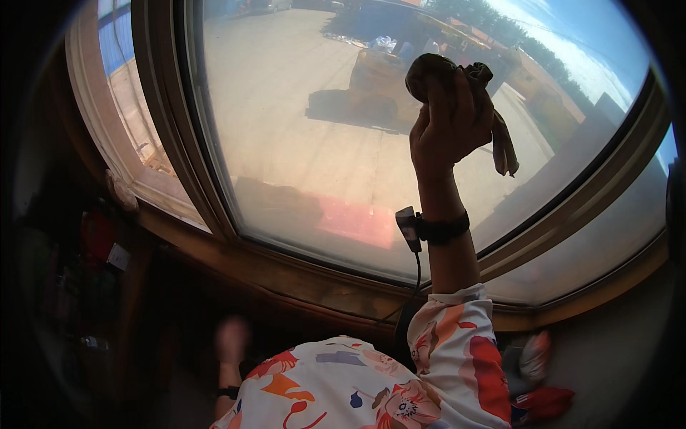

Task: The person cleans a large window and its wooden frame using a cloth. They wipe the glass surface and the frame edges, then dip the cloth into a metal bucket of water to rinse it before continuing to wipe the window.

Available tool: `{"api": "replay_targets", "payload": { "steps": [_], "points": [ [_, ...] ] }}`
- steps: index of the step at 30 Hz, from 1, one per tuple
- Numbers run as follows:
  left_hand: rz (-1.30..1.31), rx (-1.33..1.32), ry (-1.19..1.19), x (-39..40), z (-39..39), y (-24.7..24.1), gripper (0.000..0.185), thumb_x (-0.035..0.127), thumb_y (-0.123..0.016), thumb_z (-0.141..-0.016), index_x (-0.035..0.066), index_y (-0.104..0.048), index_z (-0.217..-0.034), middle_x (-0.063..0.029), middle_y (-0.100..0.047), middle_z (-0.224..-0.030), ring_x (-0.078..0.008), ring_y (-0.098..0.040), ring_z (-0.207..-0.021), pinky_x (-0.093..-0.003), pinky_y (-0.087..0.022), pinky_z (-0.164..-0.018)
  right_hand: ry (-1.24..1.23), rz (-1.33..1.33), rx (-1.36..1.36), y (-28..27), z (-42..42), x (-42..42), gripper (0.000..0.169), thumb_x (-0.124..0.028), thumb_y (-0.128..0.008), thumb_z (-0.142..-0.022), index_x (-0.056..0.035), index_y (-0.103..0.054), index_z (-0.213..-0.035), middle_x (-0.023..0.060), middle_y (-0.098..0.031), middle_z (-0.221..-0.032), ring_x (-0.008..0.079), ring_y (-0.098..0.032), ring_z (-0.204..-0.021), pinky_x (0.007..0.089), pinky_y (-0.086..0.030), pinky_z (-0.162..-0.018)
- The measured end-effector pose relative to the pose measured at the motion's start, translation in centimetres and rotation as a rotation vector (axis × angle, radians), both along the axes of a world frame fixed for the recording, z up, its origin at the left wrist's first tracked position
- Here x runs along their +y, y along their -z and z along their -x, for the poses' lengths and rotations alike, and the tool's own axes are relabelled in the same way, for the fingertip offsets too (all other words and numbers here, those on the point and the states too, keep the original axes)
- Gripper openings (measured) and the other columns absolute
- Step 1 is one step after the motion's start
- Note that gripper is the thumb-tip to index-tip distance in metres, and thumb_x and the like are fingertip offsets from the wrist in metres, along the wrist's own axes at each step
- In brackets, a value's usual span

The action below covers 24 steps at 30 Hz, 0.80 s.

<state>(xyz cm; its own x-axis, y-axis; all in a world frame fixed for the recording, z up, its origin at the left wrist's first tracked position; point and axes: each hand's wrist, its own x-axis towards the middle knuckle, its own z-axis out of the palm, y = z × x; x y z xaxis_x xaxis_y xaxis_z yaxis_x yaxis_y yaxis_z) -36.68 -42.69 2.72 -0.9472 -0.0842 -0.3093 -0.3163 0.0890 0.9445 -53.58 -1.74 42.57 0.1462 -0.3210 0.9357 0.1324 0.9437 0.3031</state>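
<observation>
Raised in front of a large window pane [278, 134], my right hand [447, 118] grips a bunched dark cloth [429, 75]. One loose end of the cloth hangs down past the wrist side of the hand. The cloth appears to be pressed to the glass, though the contact itself is hidden by the hand. A black strap with a small cabled device [408, 229] circles my right wrist. Low beside my body, my left hand [232, 339] is blurred and in shadow, so its fingers cannot be made out.
A wooden sill [321, 289] runs below the glass. The vertical window frame [177, 118] divides off a narrower opening [134, 102] on the left. Dark shelving with assorted items, one a red object [99, 238], stands at left. Bags and a red item [544, 403] lie at lower right.
</observation>
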Motion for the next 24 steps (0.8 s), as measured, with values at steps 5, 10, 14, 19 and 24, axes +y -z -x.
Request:
{"api": "replay_targets", "payload": {
  "steps": [5, 10, 14, 19, 24],
  "points": [
    [-0.052, 0.115, 0.071, 0.0, 0.8, 0.9, 0.016, 0.017, -0.045, -0.089, 0.008, -0.058, -0.086, -0.0048, -0.057, -0.075, -0.0151, -0.052, -0.064, -0.0278, -0.044, -0.058, -0.184, -0.151, -0.603, 12.8, -1.1, -2.4, 0.030, -0.016, -0.065, -0.070, -0.0220, -0.062, -0.099, -0.0013, -0.056, -0.110, 0.0194, -0.053, -0.084, 0.0339, -0.041, -0.066],
    [-0.003, 0.118, 0.070, -1.1, 0.8, 1.0, 0.018, 0.022, -0.049, -0.088, 0.011, -0.060, -0.097, -0.0004, -0.059, -0.079, -0.0102, -0.055, -0.068, -0.0246, -0.046, -0.058, -0.159, -0.342, -1.262, 25.1, -4.7, 1.0, 0.021, -0.018, -0.055, -0.079, -0.0168, -0.056, -0.100, -0.0017, -0.058, -0.103, 0.0118, -0.058, -0.073, 0.0321, -0.044, -0.058],
    [-0.258, 0.055, -0.135, -3.1, -0.9, 3.1, 0.019, 0.023, -0.049, -0.088, 0.011, -0.060, -0.097, -0.0002, -0.059, -0.078, -0.0100, -0.055, -0.066, -0.0234, -0.046, -0.057, -0.217, -0.299, -1.086, 24.0, -7.7, 5.6, 0.021, -0.020, -0.061, -0.074, -0.0196, -0.061, -0.095, -0.0027, -0.056, -0.109, 0.0152, -0.056, -0.091, 0.0335, -0.044, -0.068],
    [-0.231, -0.125, -0.127, -4.3, -1.6, 2.7, 0.021, 0.021, -0.046, -0.090, 0.011, -0.055, -0.106, -0.0034, -0.060, -0.094, -0.0130, -0.058, -0.081, -0.0259, -0.047, -0.068, 0.113, -0.062, -0.405, 13.5, -7.8, 7.8, 0.030, -0.015, -0.064, -0.072, -0.0279, -0.065, -0.099, -0.0002, -0.050, -0.122, 0.0294, -0.045, -0.110, 0.0387, -0.039, -0.086],
    [-0.269, -0.115, -0.100, -4.7, -1.1, 4.1, 0.025, 0.018, -0.044, -0.091, 0.010, -0.047, -0.115, -0.0053, -0.058, -0.109, -0.0167, -0.058, -0.094, -0.0286, -0.046, -0.076, 0.021, 0.119, -0.062, 3.3, -1.6, 0.7, 0.030, -0.010, -0.062, -0.073, -0.0225, -0.064, -0.101, 0.0051, -0.049, -0.123, 0.0334, -0.044, -0.110, 0.0448, -0.036, -0.086]
  ]
}}
